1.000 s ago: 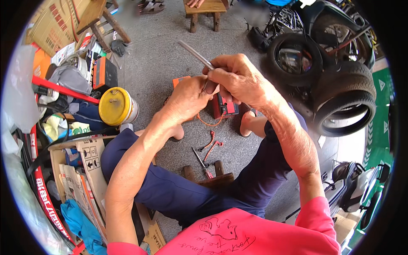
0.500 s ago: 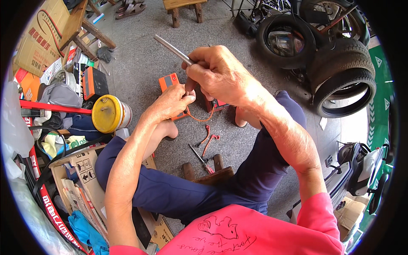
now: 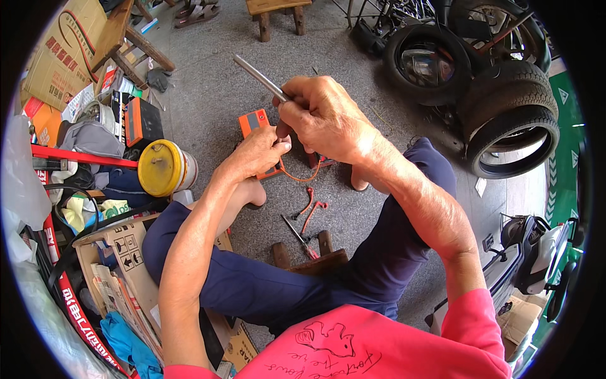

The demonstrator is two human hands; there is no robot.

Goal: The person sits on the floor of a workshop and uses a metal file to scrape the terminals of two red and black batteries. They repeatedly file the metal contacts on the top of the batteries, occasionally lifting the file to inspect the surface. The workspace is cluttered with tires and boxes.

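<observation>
My right hand [image 3: 329, 115] is closed round a silver metal rod [image 3: 260, 77], which sticks out up and to the left. Just below it, my left hand [image 3: 255, 153] is closed with thumb and fingers pinched together; what they hold is mostly hidden. Both hands are over an orange and grey battery [image 3: 254, 120] on the floor, partly covered by the left hand. A second, red and black battery [image 3: 326, 162] shows under my right wrist. An orange wire [image 3: 298, 179] loops between the two. Nearer me lie short red cables [image 3: 308, 201] and a screwdriver [image 3: 309, 251] with a red handle.
A low wooden stool [image 3: 320, 261] is between my legs. Tyres [image 3: 512, 142] are stacked at the right. To the left stand a yellow-lidded bucket [image 3: 159, 168], an orange and black battery [image 3: 144, 121] and cardboard boxes [image 3: 129, 243]. Another wooden stool [image 3: 278, 6] is at the far edge.
The right hand and rod have shifted slightly right and down in the picture, as has the whole scene. Both hands keep their hold.
</observation>
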